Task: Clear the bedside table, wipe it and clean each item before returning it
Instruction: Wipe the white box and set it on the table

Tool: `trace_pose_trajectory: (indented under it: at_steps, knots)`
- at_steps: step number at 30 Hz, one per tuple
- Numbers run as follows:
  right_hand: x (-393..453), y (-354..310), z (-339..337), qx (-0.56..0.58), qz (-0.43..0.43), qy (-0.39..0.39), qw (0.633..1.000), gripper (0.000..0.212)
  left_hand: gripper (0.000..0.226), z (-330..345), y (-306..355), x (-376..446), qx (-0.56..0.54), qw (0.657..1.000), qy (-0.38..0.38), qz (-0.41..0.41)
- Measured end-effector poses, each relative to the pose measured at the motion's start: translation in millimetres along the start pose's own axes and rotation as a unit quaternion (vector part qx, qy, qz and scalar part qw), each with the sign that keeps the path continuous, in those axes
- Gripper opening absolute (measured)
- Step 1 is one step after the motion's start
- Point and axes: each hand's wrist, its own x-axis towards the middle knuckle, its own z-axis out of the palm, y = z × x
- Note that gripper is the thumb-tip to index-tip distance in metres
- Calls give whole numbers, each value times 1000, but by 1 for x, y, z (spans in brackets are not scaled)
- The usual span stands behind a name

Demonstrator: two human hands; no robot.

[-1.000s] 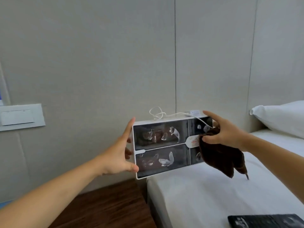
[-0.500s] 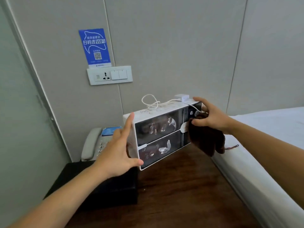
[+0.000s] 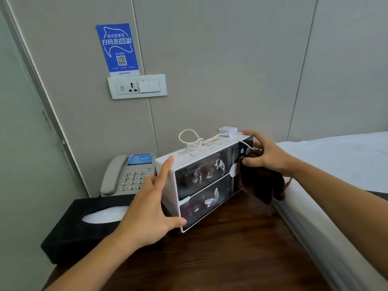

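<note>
A white box with dark glossy front panels (image 3: pixel 201 181) is held at both ends over the dark wooden bedside table (image 3: pixel 220 255), its lower left corner close to or on the wood. My left hand (image 3: pixel 151 211) grips the box's left end, thumb under the front corner. My right hand (image 3: pixel 266 156) holds the right end and pinches a dark brown cloth (image 3: pixel 262 185) against the front panel; the cloth hangs down. A white charger (image 3: pixel 227 131) and its coiled cable (image 3: pixel 191 140) lie on the box's top.
A black tissue box (image 3: pixel 84 225) stands on the table's left side, with a grey desk phone (image 3: pixel 128 175) behind it by the wall. A socket and switch plate (image 3: pixel 137 86) and a blue WiFi sign (image 3: pixel 117 48) are on the wall. The white bed (image 3: pixel 336 164) borders the table on the right.
The box has travelled from over the bed leftward and down to the bedside table, both hands keeping their grip. The phone and tissue box have come into view.
</note>
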Motion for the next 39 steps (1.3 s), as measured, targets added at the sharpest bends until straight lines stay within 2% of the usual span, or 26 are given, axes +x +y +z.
trace_pose_trajectory:
  at_steps: [7, 11, 14, 16, 20, 21, 25, 30, 32, 36, 39]
  knots:
    - [10, 11, 39, 3, -7, -9, 1000, 85, 146, -3, -26, -14, 22, 999, 15, -34]
    - [3, 7, 42, -51, 4, -28, 998, 104, 143, -3, -30, -13, 46, 998, 11, -38]
    - [-20, -4, 31, -118, 19, 23, 993, 113, 139, -8, -33, -14, 39, 999, -11, -18]
    - [-40, -14, 16, -136, 45, 77, 987, 103, 135, -16, -36, -11, 7, 999, -31, 17]
    - [-74, -40, 5, -103, 73, 212, 969, 44, 132, -36, -41, 2, -37, 995, -68, 60]
    - [-78, -45, 12, -79, 65, 254, 962, 35, 132, -38, -41, 5, -53, 994, -76, 64]
    - [-76, -57, 82, -6, 46, 363, 930, 32, 123, -40, -39, 17, -97, 990, -73, 76]
    - [-48, -28, 191, 74, 25, 424, 902, 29, 76, -29, -47, 26, -161, 983, -13, 90]
    - [-49, -22, 219, 93, 22, 418, 903, 33, 67, -26, -51, 27, -169, 982, 7, 85]
    - [-54, -20, 246, 31, 25, 359, 933, 58, 80, -30, -58, 35, -159, 984, -6, 86]
    - [-59, -22, 252, 7, -9, 327, 945, 66, 80, -31, -58, 39, -134, 986, -19, 93]
